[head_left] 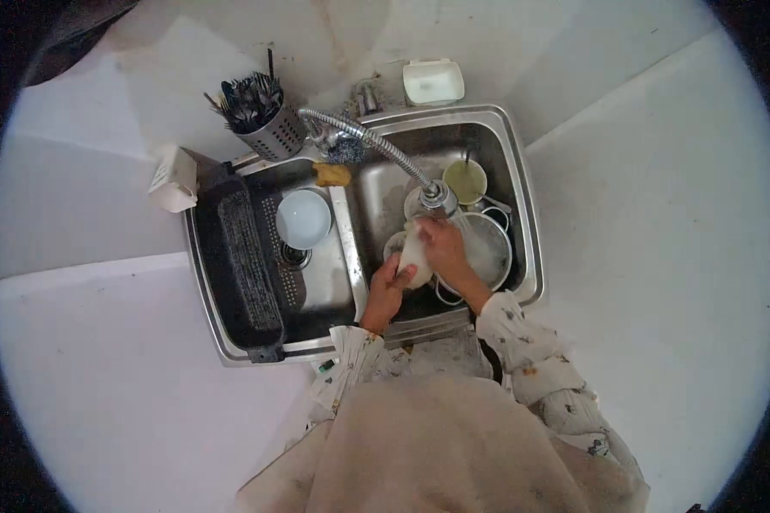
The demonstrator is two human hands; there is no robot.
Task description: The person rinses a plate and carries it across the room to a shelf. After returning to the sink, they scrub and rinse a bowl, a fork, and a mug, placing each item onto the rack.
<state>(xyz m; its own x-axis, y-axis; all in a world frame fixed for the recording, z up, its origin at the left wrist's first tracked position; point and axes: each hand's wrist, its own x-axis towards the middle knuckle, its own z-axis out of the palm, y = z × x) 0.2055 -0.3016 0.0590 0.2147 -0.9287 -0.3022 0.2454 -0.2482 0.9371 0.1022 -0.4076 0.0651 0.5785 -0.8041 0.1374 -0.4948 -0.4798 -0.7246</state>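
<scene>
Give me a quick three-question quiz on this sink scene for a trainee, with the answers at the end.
1. True or false: the white bowl sits in the left basin.
2. The left hand and right hand are at the white dish. Which holds it? A left only; B right only; C both.
3. Fill in: the sponge near the base of the faucet is ___ in colour.
Key: 1 true; 2 C; 3 yellow.

No text is readable; print on the white box (173, 178) is blurred.
</scene>
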